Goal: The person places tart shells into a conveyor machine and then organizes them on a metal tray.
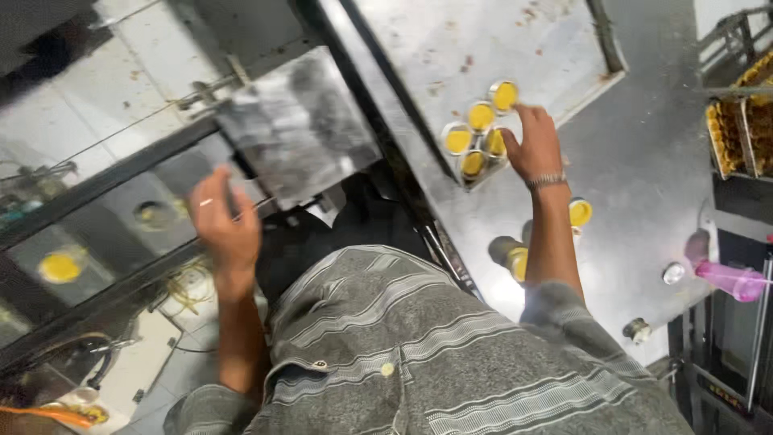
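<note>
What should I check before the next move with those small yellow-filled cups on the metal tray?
1. Right hand at the cups: ok, fingers touch the cluster of yellow-filled cups at the tray corner.
2. Firm grip on any one cup: cannot tell, the palm hides the contact.
3. Cups upright: ok, all five in the cluster show yellow tops.
4. Metal tray seated flat on the steel table: cannot tell, its near corner hangs past the table edge.
5. Left hand free: cannot tell, it is raised near a blurred grey sheet.
6. Spare cups on the table: ok, apart from the tray.
</note>
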